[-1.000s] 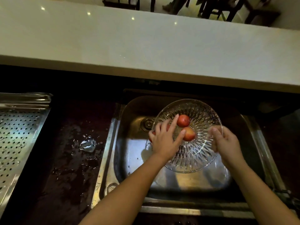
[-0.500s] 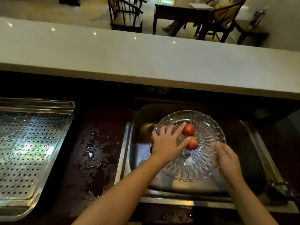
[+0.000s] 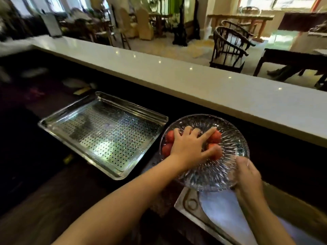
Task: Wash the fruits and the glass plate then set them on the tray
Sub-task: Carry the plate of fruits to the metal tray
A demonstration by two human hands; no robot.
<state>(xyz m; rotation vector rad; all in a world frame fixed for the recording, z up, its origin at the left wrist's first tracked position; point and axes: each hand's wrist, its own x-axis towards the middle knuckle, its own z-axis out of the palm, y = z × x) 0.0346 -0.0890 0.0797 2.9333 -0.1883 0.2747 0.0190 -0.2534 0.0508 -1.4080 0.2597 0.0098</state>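
— Where's the plate?
— Right of centre. I see the glass plate (image 3: 208, 175) held up over the dark worktop (image 3: 53, 191), between the perforated steel tray (image 3: 74, 113) at centre left and the sink (image 3: 221, 220) corner at lower right. My right hand (image 3: 247, 172) has its fingers curled round the plate's near rim. My left hand (image 3: 189, 145) lies across the red fruits (image 3: 215, 137) on it, fingers spread and straight.
— And the tray?
— It sits flat on the worktop, just beside the plate; whether they touch I cannot tell.
— The room?
— A long pale counter (image 3: 194, 80) runs diagonally across the frame. Beyond it, at the upper right, stand dark round-backed chairs (image 3: 228, 48) and a dark table (image 3: 292, 56). The upper left is blurred.
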